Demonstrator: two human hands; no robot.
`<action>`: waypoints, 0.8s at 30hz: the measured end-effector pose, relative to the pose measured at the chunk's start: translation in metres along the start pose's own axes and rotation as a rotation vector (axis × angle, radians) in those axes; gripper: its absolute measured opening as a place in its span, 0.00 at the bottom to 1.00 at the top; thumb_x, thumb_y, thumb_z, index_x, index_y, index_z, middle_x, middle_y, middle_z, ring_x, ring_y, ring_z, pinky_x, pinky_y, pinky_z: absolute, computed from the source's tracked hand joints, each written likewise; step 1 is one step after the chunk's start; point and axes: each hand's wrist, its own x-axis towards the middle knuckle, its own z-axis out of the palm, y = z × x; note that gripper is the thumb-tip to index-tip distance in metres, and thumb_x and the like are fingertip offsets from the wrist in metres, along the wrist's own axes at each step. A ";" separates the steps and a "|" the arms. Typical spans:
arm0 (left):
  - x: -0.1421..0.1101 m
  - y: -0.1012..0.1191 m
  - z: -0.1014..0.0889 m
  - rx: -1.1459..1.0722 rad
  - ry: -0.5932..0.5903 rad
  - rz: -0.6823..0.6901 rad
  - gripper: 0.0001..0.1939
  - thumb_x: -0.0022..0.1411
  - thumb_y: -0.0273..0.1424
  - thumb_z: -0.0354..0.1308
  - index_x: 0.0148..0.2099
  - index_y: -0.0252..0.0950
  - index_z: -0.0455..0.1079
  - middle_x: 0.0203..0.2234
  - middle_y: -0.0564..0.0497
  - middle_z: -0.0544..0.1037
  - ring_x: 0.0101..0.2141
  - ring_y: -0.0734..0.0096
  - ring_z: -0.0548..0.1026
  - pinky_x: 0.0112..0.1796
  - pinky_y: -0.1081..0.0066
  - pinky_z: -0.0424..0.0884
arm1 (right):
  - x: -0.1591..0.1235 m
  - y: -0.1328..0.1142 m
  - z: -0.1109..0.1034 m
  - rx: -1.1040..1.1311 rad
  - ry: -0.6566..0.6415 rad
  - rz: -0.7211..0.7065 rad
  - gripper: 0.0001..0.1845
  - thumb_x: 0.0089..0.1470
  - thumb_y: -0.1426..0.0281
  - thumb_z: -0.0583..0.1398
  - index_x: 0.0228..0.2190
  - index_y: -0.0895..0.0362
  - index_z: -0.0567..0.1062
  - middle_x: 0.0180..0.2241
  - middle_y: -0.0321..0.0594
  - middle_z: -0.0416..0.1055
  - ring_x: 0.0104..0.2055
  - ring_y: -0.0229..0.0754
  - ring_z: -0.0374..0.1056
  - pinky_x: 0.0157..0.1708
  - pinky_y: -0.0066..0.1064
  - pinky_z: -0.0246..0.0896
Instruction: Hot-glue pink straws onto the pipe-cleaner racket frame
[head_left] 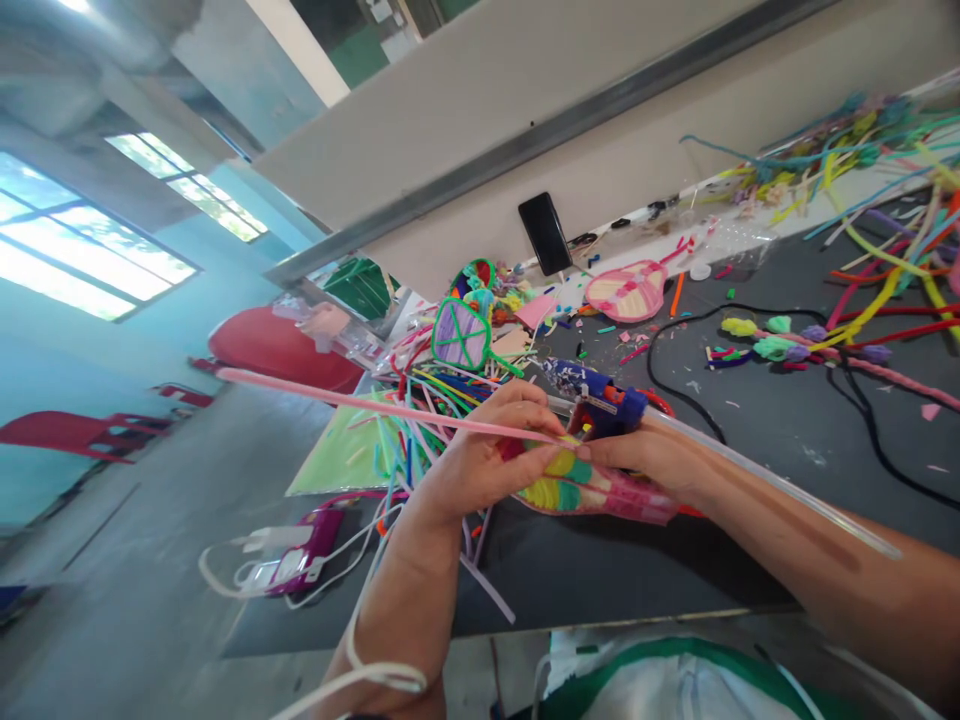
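Note:
My left hand point(491, 450) is closed, thumb on top, around a flat pink craft piece point(559, 492) with yellow and teal fuzzy patches. A long pink pipe cleaner point(360, 405) passes over the fingers of this hand, its near end at the piece's upper edge. At that same spot, the fingertips of my right hand point(652, 455) press the pipe cleaner against the edge. Just beyond the right hand lies a blue glue gun point(604, 400), with a clear glue stick point(780, 485) sticking out over the forearm. The piece's handle-like pink end is partly under the right hand.
Loose pipe cleaners point(427, 400) and a green-edged craft piece point(461, 335) lie left. A phone point(545, 233) leans on the partition. A black cord point(652, 350) loops rightward near colourful pipe cleaners point(892, 270). A purple power bank point(319, 548) with white cables sits at the left edge.

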 end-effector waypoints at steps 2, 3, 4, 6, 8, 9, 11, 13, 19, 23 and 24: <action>-0.004 -0.004 0.000 -0.048 0.060 -0.009 0.04 0.64 0.27 0.57 0.40 0.36 0.74 0.36 0.48 0.73 0.43 0.67 0.71 0.46 0.67 0.69 | 0.001 0.002 -0.001 0.045 0.002 0.043 0.15 0.37 0.65 0.71 0.27 0.57 0.74 0.22 0.36 0.71 0.23 0.39 0.64 0.27 0.32 0.62; -0.006 -0.005 0.001 -0.070 0.093 -0.012 0.05 0.64 0.27 0.57 0.39 0.36 0.74 0.35 0.48 0.73 0.42 0.66 0.72 0.45 0.66 0.69 | 0.001 0.003 0.000 0.056 0.008 0.059 0.16 0.36 0.65 0.71 0.27 0.57 0.74 0.23 0.37 0.71 0.24 0.39 0.65 0.27 0.32 0.63; -0.007 -0.006 0.002 -0.087 0.123 -0.013 0.05 0.64 0.28 0.56 0.39 0.35 0.74 0.34 0.48 0.74 0.42 0.66 0.72 0.45 0.66 0.69 | 0.001 0.003 0.000 0.063 0.019 0.073 0.16 0.35 0.66 0.71 0.27 0.58 0.74 0.23 0.37 0.72 0.24 0.39 0.66 0.28 0.32 0.63; -0.009 -0.007 0.005 -0.100 0.169 -0.009 0.05 0.65 0.28 0.56 0.37 0.35 0.73 0.33 0.48 0.74 0.41 0.66 0.72 0.43 0.65 0.70 | 0.001 0.002 0.001 0.056 0.041 0.081 0.17 0.34 0.66 0.72 0.28 0.58 0.75 0.24 0.37 0.73 0.26 0.39 0.67 0.29 0.31 0.64; -0.009 -0.007 0.007 -0.089 0.199 -0.001 0.05 0.65 0.28 0.56 0.37 0.35 0.73 0.32 0.48 0.74 0.40 0.66 0.72 0.42 0.65 0.70 | 0.002 0.002 0.001 0.037 0.046 0.061 0.17 0.35 0.66 0.72 0.28 0.59 0.75 0.25 0.37 0.73 0.26 0.39 0.67 0.29 0.30 0.64; -0.009 -0.006 0.008 -0.080 0.209 0.000 0.05 0.65 0.28 0.56 0.37 0.35 0.73 0.32 0.48 0.73 0.40 0.66 0.72 0.42 0.65 0.70 | 0.003 0.003 0.001 0.030 0.042 0.051 0.17 0.35 0.66 0.71 0.28 0.59 0.75 0.25 0.36 0.73 0.26 0.38 0.67 0.29 0.30 0.64; -0.009 -0.005 0.010 -0.069 0.229 0.001 0.03 0.64 0.26 0.56 0.37 0.35 0.71 0.33 0.48 0.73 0.39 0.67 0.72 0.42 0.65 0.70 | 0.004 0.003 -0.001 0.034 0.017 0.051 0.17 0.36 0.65 0.71 0.29 0.59 0.76 0.25 0.36 0.73 0.26 0.39 0.68 0.29 0.31 0.65; -0.010 -0.004 0.012 -0.069 0.252 0.000 0.02 0.64 0.25 0.56 0.37 0.35 0.70 0.34 0.48 0.72 0.39 0.67 0.72 0.42 0.65 0.70 | 0.004 0.004 -0.002 0.040 -0.001 0.076 0.18 0.35 0.65 0.72 0.29 0.59 0.75 0.25 0.36 0.74 0.26 0.40 0.69 0.30 0.32 0.65; -0.022 -0.003 0.018 -0.229 0.365 -0.094 0.03 0.64 0.25 0.57 0.35 0.35 0.70 0.37 0.48 0.71 0.40 0.66 0.74 0.43 0.63 0.72 | 0.003 0.002 0.001 0.036 0.030 0.081 0.20 0.32 0.64 0.73 0.29 0.58 0.76 0.25 0.35 0.75 0.28 0.40 0.70 0.34 0.32 0.67; -0.030 -0.008 0.022 -0.350 0.433 -0.133 0.03 0.62 0.25 0.60 0.34 0.35 0.71 0.39 0.49 0.69 0.41 0.65 0.76 0.44 0.62 0.74 | 0.003 0.002 0.002 0.028 0.027 0.091 0.20 0.32 0.63 0.72 0.29 0.57 0.76 0.26 0.36 0.76 0.29 0.43 0.72 0.35 0.34 0.69; -0.031 -0.010 0.023 -0.361 0.443 -0.132 0.02 0.61 0.24 0.61 0.34 0.35 0.72 0.39 0.49 0.69 0.41 0.65 0.76 0.44 0.62 0.74 | 0.003 0.002 0.002 0.012 0.022 0.080 0.19 0.33 0.62 0.72 0.29 0.57 0.76 0.26 0.36 0.76 0.29 0.43 0.73 0.34 0.34 0.69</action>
